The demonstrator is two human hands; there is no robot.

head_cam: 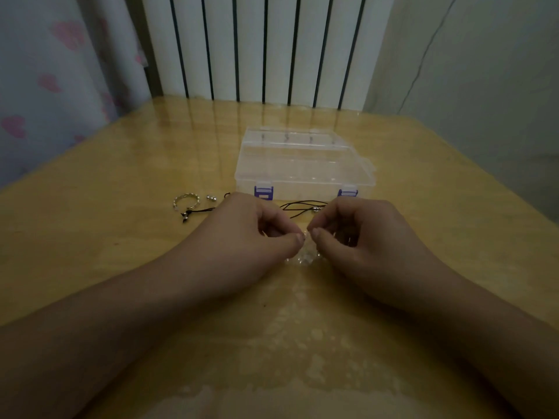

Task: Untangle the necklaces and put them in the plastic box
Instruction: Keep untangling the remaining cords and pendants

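Both hands meet near the middle of the desk (90, 237), a glossy, honey-coloured wooden top under a clear shiny cover that wrinkles toward the near edge. The left hand (242, 237) has its fingers curled, thumb and forefinger closed in a pinch; the right hand (363, 237) mirrors it, its grip likewise pinched together, the two thumbs almost touching. Between and just below the fingertips lies a clear beaded necklace (302, 257), a small glinting heap of glassy, rounded beads resting on the desk; both hands pinch its upper strand, though the strand itself is too fine and blurred to follow.

Just beyond the hands, toward the far edge, sits the plastic box (302, 164), a flat, see-through rectangle with its lid closed and two purple latches on its near side. A thin black cord necklace (302, 205) loops in front of the box, between it and the knuckles, with a small metal bead on it. Toward the left edge lies a twisted silver ring-shaped bangle (186, 201), a small silvery charm (211, 197) beside it, and another black cord (199, 210) ending in a dark pendant.
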